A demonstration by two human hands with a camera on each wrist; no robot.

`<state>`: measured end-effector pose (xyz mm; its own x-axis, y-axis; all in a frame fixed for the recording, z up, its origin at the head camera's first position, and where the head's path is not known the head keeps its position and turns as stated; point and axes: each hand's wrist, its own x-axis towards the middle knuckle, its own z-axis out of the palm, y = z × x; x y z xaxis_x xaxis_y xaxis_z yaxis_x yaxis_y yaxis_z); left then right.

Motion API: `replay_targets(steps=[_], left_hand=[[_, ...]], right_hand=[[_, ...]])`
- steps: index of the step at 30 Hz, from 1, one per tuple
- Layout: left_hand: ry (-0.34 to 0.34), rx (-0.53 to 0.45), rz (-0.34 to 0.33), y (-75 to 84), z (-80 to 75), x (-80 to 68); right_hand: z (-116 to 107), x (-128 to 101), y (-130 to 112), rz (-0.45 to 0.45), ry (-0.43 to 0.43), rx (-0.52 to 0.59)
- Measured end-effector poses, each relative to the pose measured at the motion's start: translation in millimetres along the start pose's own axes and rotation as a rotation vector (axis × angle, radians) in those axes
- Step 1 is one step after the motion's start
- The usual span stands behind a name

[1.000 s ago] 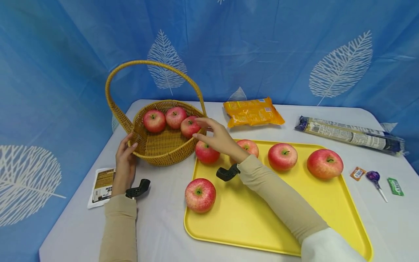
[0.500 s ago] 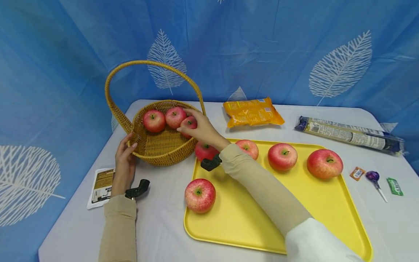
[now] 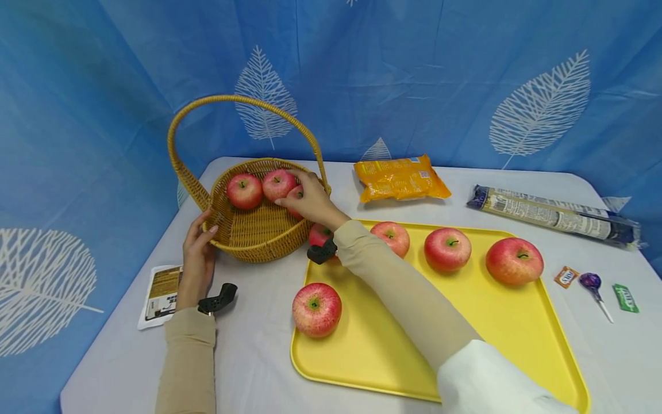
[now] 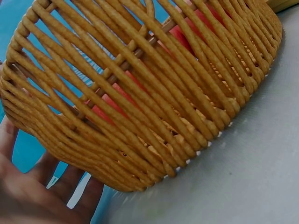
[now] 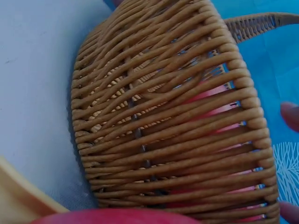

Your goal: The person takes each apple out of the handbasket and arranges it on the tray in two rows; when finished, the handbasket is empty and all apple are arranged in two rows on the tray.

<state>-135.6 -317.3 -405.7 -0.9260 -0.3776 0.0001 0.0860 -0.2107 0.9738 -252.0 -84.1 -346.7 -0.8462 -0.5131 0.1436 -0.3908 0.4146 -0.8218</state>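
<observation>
Fingers loosely extended, the left hand [image 3: 197,250] touches the left side of the golden wicker basket [image 3: 258,252], probably steadying it; inside at right, the right hand [image 3: 313,198] partly covers a round red apple [image 3: 296,193], grasp unclear.

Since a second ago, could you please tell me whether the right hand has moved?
Yes. In the head view, the right hand has moved left, farther over the stationary basket, closer to its middle apple.
</observation>
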Motion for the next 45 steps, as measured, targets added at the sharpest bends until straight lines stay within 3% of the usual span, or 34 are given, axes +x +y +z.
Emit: replay_targets(steps=[9, 18, 24, 32, 45], left_hand=[[-0.001, -0.015, 0.007, 0.1, 0.0, -0.6], [-0.007, -0.03, 0.009, -0.6, -0.4, -0.9], [-0.001, -0.023, 0.012, 0.4, 1.0, -0.9], [-0.015, -0.011, 0.003, 4.3, 1.8, -1.2], [0.009, -0.028, 0.001, 2.4, 1.5, 0.1]], right_hand=[[1, 0, -8, 0.109, -0.053, -0.182], [3, 0, -10, 0.137, -0.095, -0.345], [6, 1, -10, 0.126, -0.075, -0.474], [8, -1, -10, 0.104, -0.037, -0.466], [10, 2, -11, 0.091, -0.115, -0.533]])
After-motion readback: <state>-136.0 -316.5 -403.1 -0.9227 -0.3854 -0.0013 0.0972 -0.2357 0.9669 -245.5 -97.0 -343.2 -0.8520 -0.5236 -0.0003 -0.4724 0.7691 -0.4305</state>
